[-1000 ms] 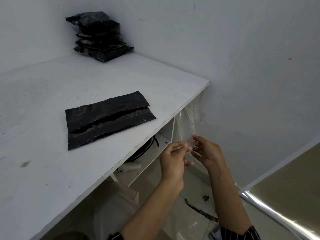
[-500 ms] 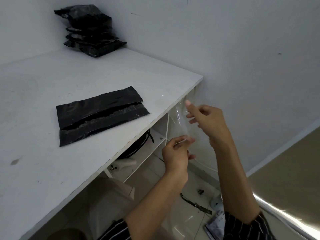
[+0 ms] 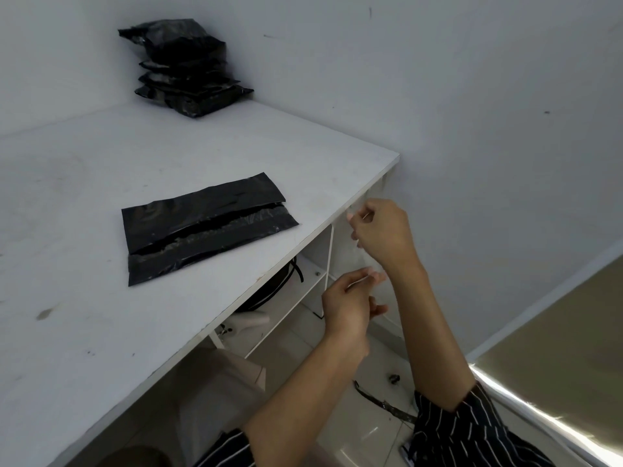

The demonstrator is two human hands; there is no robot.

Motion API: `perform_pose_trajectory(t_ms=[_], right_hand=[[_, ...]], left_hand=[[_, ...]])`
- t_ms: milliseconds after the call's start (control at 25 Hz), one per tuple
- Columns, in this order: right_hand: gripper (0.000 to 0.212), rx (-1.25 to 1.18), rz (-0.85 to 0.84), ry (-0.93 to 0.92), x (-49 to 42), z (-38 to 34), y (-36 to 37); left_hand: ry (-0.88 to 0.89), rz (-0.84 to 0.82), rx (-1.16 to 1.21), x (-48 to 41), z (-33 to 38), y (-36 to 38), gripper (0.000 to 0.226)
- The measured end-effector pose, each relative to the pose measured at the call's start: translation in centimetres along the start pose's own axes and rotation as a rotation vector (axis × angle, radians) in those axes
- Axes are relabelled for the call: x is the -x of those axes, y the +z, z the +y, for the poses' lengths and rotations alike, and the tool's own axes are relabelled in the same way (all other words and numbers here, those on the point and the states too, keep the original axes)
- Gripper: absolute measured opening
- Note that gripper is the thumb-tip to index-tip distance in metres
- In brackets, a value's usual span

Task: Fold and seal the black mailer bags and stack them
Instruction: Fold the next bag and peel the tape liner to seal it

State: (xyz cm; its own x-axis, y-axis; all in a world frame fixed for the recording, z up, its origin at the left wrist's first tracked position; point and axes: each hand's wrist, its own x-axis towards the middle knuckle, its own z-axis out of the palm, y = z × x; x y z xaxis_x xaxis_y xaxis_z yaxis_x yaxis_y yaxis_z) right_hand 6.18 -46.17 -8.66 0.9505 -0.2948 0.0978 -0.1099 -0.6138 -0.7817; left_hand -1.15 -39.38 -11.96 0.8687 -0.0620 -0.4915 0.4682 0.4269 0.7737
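film, thin, clear and hard to make out, hangs between two hands just off the desk edge. the right hand is uppermost, fingers curled, pinching the top end. the left hand sits below it, thumb and forefinger nipped on the bottom end, the other fingers loose. neither hand touches the bag, which lies flat on the desk well apart from them. it is folded lengthwise, with a dull band running along its middle. that band looks to me like bare glue, and the film like its peeled liner, though i can't be sure.

if so, the thing now is to be rid of the film cleanly. ball it up or drop it clear so it doesn't cling to the fingers or drift back onto the glue. then bring the flap over square, edges matched, and press from one end to the other so no wrinkle gets trapped. the stack waits in the far corner against the wall. the sealed bag should go on top, lined up with the rest.
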Motion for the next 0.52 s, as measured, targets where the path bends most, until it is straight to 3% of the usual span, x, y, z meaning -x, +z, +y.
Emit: perform_pose_trajectory(t_ms=[520], right_hand=[[0.019, 0.189, 0.094, -0.093, 1.6, -2.6, -0.3]], left_hand=[[-0.388, -0.13, 0.221, 0.4, 3.2, -2.5, 0.021]])
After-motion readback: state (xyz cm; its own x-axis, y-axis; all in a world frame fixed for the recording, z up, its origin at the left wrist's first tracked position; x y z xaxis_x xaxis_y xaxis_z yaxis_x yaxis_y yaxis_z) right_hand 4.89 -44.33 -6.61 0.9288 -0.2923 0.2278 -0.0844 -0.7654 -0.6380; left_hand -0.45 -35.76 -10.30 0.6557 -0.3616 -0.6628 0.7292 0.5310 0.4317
